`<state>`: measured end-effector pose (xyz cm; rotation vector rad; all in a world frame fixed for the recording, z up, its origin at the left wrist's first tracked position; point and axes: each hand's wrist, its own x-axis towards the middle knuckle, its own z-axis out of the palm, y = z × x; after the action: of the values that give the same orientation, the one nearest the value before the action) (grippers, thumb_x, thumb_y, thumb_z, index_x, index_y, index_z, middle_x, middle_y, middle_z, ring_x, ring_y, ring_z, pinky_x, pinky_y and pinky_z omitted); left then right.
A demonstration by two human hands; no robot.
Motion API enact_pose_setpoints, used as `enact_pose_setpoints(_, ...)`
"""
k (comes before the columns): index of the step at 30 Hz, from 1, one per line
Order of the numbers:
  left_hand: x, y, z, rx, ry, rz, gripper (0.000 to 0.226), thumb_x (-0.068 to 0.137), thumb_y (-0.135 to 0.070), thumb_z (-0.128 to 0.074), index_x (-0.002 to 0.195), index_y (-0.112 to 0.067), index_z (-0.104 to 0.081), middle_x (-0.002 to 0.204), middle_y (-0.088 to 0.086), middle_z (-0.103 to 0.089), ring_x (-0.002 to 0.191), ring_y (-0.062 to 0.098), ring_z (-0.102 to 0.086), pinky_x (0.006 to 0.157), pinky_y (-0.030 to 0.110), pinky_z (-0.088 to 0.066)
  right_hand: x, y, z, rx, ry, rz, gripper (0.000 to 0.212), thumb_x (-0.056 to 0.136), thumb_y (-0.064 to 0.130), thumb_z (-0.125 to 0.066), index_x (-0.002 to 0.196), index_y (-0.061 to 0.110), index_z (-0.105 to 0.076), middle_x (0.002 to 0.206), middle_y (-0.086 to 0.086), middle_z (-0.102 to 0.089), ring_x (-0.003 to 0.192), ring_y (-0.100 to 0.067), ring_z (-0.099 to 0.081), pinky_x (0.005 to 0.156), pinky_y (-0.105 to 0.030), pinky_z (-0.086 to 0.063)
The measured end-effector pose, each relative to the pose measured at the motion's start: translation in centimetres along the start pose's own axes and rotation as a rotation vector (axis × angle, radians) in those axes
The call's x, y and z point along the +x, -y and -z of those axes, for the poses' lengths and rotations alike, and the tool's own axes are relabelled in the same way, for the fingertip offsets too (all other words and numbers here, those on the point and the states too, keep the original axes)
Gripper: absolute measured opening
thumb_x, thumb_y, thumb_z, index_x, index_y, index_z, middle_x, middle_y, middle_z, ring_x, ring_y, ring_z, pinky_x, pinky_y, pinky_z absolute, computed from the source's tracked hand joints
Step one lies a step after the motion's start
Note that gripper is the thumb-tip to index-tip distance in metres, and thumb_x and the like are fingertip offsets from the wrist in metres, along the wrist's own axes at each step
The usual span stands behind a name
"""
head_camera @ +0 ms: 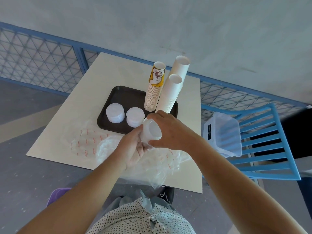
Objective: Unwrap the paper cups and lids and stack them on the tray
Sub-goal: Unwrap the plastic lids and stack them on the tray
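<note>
A dark tray [118, 97] sits on the pale table. Two short stacks of white lids [115, 113] [135, 117] stand on its near side. At its far right stand a tall stack of printed paper cups [154, 88] and two tall stacks of plain white cups [170, 93] [181, 66]. Just above the tray's near right corner, both hands hold another stack of white lids [151, 131]. My right hand [170, 130] grips it from above and the side. My left hand [133, 149] supports it from below, with clear wrapper against the palm.
Crumpled clear plastic wrappers [87, 142] [160, 168] with red print lie on the table's near half. A blue chair [270, 149] stands to the right, holding a clear plastic bin [222, 132]. A blue mesh fence [42, 56] runs behind the table.
</note>
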<state>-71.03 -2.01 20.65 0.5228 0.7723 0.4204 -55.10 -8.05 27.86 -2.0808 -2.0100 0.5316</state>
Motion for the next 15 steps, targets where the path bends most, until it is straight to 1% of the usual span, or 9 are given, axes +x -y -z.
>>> enact_pose_setpoints(2,-0.1,-0.3,-0.1,-0.029,0.068,0.033,0.035,0.107,-0.033,-0.046,0.127,-0.011,-0.064,0.111,0.015,-0.069,0.082,0.027,-0.064,0.064,0.034,-0.048,-0.1,0.1,0.0,-0.004,-0.006,0.009,0.081,0.077,0.047,-0.086,0.144,0.025,-0.045,0.131,0.004,-0.054,0.115,-0.02,-0.055,0.1,-0.044,-0.054)
enact_pose_setpoints(3,0.0,-0.5,-0.1,-0.048,0.09,0.049,0.035,0.106,-0.033,-0.043,0.123,-0.012,-0.064,0.108,0.015,-0.068,0.079,0.027,-0.063,0.061,0.034,-0.046,-0.1,0.2,0.0,-0.004,-0.006,0.013,0.082,0.077,0.047,-0.086,0.144,0.025,-0.045,0.129,0.004,-0.054,0.113,-0.02,-0.055,0.099,-0.044,-0.054)
enact_pose_setpoints(6,0.2,-0.5,-0.4,-0.108,0.108,0.084,0.034,0.105,-0.031,-0.039,0.116,-0.015,-0.066,0.107,0.012,-0.069,0.082,0.025,-0.066,0.066,0.034,-0.043,-0.2,0.4,0.1,-0.006,0.003,0.011,0.083,0.078,0.047,-0.086,0.146,0.024,-0.045,0.132,0.003,-0.055,0.115,-0.021,-0.056,0.101,-0.045,-0.053)
enact_pose_setpoints(8,0.5,-0.1,-0.7,-0.161,0.096,0.088,0.034,0.107,-0.026,-0.037,0.115,-0.016,-0.068,0.108,0.011,-0.071,0.085,0.023,-0.068,0.067,0.03,-0.048,-0.2,0.5,0.2,-0.004,0.005,0.0,0.084,0.079,0.047,-0.086,0.148,0.024,-0.044,0.136,0.001,-0.055,0.119,-0.022,-0.055,0.105,-0.045,-0.052)
enact_pose_setpoints(10,0.7,0.3,-0.9,-0.177,0.083,0.066,0.033,0.11,-0.02,-0.036,0.121,-0.015,-0.066,0.112,0.01,-0.072,0.089,0.021,-0.07,0.069,0.029,-0.052,-0.1,0.6,0.3,-0.021,0.009,-0.006,0.086,0.079,0.049,-0.085,0.15,0.024,-0.043,0.139,0.001,-0.052,0.123,-0.022,-0.053,0.107,-0.046,-0.051)
enact_pose_setpoints(11,0.8,0.4,-0.8,-0.179,0.079,0.052,0.03,0.109,-0.017,-0.04,0.124,-0.014,-0.066,0.116,0.01,-0.072,0.092,0.021,-0.071,0.07,0.029,-0.055,-0.1,0.6,0.3,-0.034,0.007,-0.006,0.087,0.079,0.049,-0.085,0.151,0.024,-0.042,0.141,0.0,-0.049,0.124,-0.023,-0.051,0.107,-0.047,-0.05)
enact_pose_setpoints(13,0.9,0.5,-0.7,-0.153,0.08,0.043,0.025,0.098,-0.004,-0.055,0.12,-0.012,-0.066,0.112,0.008,-0.07,0.087,0.017,-0.069,0.067,0.025,-0.055,-0.1,0.5,0.3,-0.067,-0.003,-0.003,0.088,0.08,0.05,-0.085,0.152,0.023,-0.041,0.143,-0.002,-0.043,0.128,-0.025,-0.048,0.108,-0.048,-0.05)
enact_pose_setpoints(14,0.9,0.5,-0.7,-0.124,0.075,0.049,0.03,0.089,0.004,-0.057,0.113,-0.011,-0.067,0.106,0.008,-0.067,0.082,0.015,-0.066,0.064,0.023,-0.052,-0.1,0.5,0.4,-0.079,-0.005,-0.001,0.088,0.081,0.05,-0.085,0.153,0.023,-0.041,0.144,-0.002,-0.041,0.13,-0.025,-0.047,0.11,-0.048,-0.049)
enact_pose_setpoints(15,1.0,0.5,-0.6,-0.092,0.071,0.055,0.036,0.083,0.012,-0.052,0.108,-0.01,-0.066,0.102,0.008,-0.066,0.08,0.015,-0.063,0.065,0.021,-0.05,-0.1,0.5,0.5,-0.08,-0.003,0.001,0.088,0.081,0.05,-0.085,0.153,0.023,-0.041,0.146,-0.002,-0.041,0.131,-0.025,-0.047,0.111,-0.048,-0.048)
